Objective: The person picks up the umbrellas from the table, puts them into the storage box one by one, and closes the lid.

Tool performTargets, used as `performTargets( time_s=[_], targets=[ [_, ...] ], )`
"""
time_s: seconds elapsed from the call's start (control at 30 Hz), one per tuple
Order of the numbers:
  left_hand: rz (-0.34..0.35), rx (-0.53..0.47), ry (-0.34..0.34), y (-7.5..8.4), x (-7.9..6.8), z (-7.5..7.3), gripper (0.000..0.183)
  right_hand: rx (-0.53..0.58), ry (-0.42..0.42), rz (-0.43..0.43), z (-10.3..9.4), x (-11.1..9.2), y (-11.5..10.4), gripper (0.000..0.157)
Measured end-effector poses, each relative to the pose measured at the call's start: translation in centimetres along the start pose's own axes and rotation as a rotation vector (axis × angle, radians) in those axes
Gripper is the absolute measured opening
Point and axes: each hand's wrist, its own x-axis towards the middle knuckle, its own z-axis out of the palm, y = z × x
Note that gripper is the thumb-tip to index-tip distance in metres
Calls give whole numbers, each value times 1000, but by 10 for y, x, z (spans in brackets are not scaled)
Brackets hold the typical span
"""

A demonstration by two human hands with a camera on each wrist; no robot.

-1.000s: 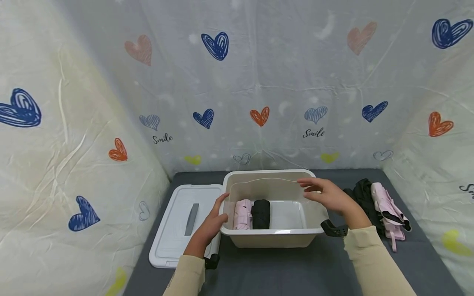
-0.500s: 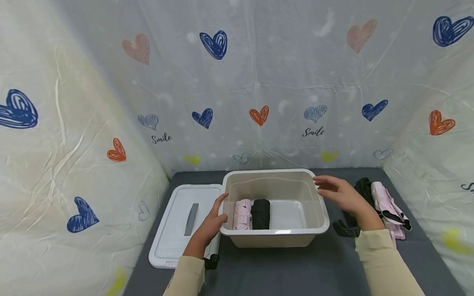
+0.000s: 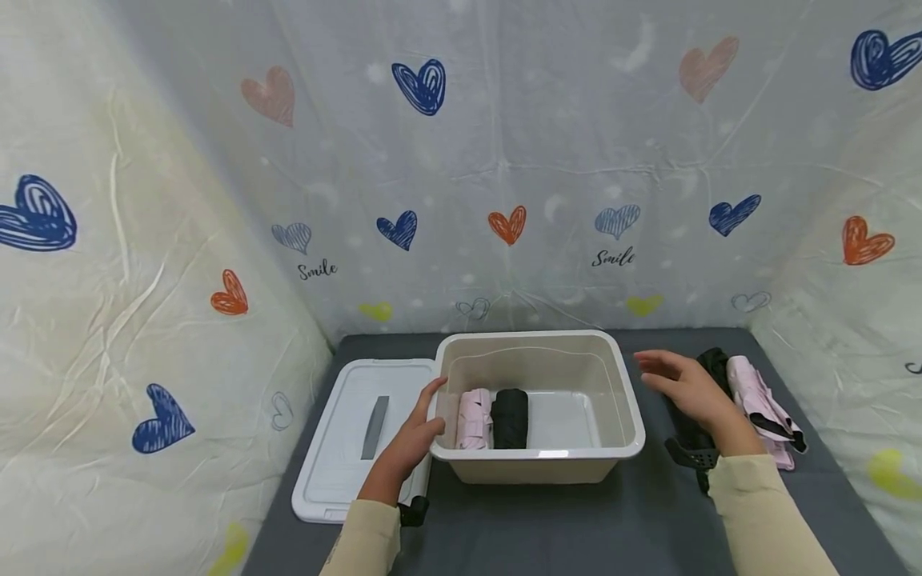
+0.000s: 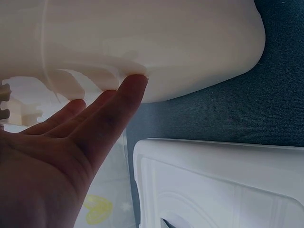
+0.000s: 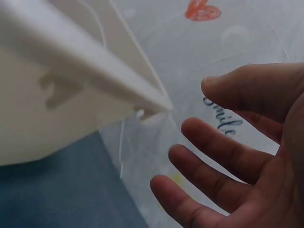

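A beige plastic storage bin (image 3: pixel 543 467) stands mid-table. Side by side at its left inside lie a pink rolled bundle (image 3: pixel 474 419) and a black one (image 3: pixel 510 419), which look like compact folded umbrellas. My left hand (image 3: pixel 409 445) is at the bin's left side; in the left wrist view its straight fingertips touch the outer wall below the rim. Off the bin's right side, my right hand (image 3: pixel 695 394) hovers with spread, relaxed fingers, holding nothing. Behind it lie a loose black fabric item (image 3: pixel 713 365) and a pink one with black lining (image 3: pixel 755 392), like unrolled umbrellas, partly hidden by the arm.
A white lid (image 3: pixel 338 448) with a grey handle (image 3: pixel 374 428) lies flat left of the bin, partly behind my left arm. The dark grey table (image 3: pixel 547 536) is walled by a pale curtain (image 3: pixel 446 160) printed with hearts.
From above the bin's right rim, my right hand has moved right, past the rim and toward the loose black and pink items. The left hand keeps its place at the bin.
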Motion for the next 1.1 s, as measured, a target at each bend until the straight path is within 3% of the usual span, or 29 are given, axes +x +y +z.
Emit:
performTargets(
  time_s=[0.23, 0.5, 1.1],
  targets=[
    [17, -11, 10, -1, -1, 1, 78, -37, 21, 30, 1, 1, 11, 53],
    [7, 1, 38, -31, 18, 2, 79, -103, 14, 86, 3, 3, 25, 50],
    [19, -18, 29, -32, 16, 1, 78, -153, -45, 226, 1, 8, 47, 53]
  ],
)
